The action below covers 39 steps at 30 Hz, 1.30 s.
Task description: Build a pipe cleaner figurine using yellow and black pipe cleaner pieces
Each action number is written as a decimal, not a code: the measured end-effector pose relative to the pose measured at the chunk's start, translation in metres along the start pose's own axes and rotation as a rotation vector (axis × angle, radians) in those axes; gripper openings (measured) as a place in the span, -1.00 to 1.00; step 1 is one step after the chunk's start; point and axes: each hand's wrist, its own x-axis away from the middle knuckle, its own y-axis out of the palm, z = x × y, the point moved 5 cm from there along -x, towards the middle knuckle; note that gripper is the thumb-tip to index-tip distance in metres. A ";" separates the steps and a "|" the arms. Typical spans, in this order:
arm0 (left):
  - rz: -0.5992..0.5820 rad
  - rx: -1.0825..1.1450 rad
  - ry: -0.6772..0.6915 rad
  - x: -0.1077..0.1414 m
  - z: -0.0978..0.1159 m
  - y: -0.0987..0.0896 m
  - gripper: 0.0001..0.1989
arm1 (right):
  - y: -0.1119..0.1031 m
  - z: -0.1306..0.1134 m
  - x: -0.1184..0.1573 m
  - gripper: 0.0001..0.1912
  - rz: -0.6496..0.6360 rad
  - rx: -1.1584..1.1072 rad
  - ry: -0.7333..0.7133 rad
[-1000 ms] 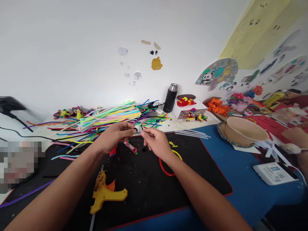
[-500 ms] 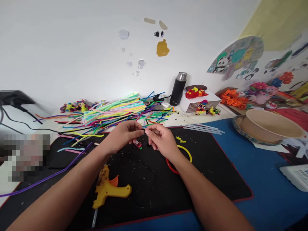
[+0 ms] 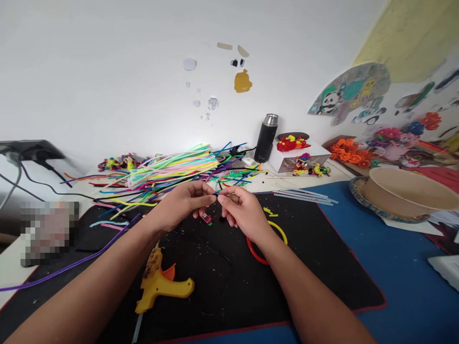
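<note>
Over the black mat (image 3: pixel 251 296), my left hand (image 3: pixel 186 201) and my right hand (image 3: pixel 242 208) meet with their fingertips pinched together. Between them shows a tiny black piece (image 3: pixel 216 196), too small to make out; both hands seem to grip it. Below my left fingers lies a small dark red item (image 3: pixel 205 218) with a green end. A yellow glue gun (image 3: pixel 161 282) with an orange trigger rests on the mat, nearer to me. Beside my right wrist is a red and yellow ring (image 3: pixel 281 229), partly hidden by the arm.
Behind the hands lies a pile of coloured pipe cleaners (image 3: pixel 175 167). A black flask (image 3: pixel 266 138) stands by a white box (image 3: pixel 301 155) at the wall. Clear glue sticks (image 3: pixel 304 196) and a large bowl (image 3: pixel 409 191) are to the right. A purple pipe cleaner (image 3: pixel 71 263) crosses the left side.
The camera view has tilted up slightly, so the scene sits lower. Both hands stay pinched together at nearly the same place, with only slight finger movement.
</note>
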 end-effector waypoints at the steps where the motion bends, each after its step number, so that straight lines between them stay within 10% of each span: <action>1: 0.004 0.009 -0.001 0.000 0.000 -0.001 -0.58 | 0.000 0.000 0.000 -0.66 0.003 0.002 0.004; 25: 0.015 0.263 -0.070 -0.002 -0.005 -0.008 -0.58 | 0.007 -0.001 -0.005 -0.59 -0.022 -0.062 0.015; 32: 0.150 0.394 -0.034 -0.003 0.000 -0.019 -0.54 | 0.004 -0.027 -0.022 -0.58 -0.006 0.088 -0.104; 39: 0.145 0.345 -0.053 -0.004 -0.007 -0.014 -0.55 | -0.001 -0.003 -0.015 -0.66 -0.020 0.286 -0.193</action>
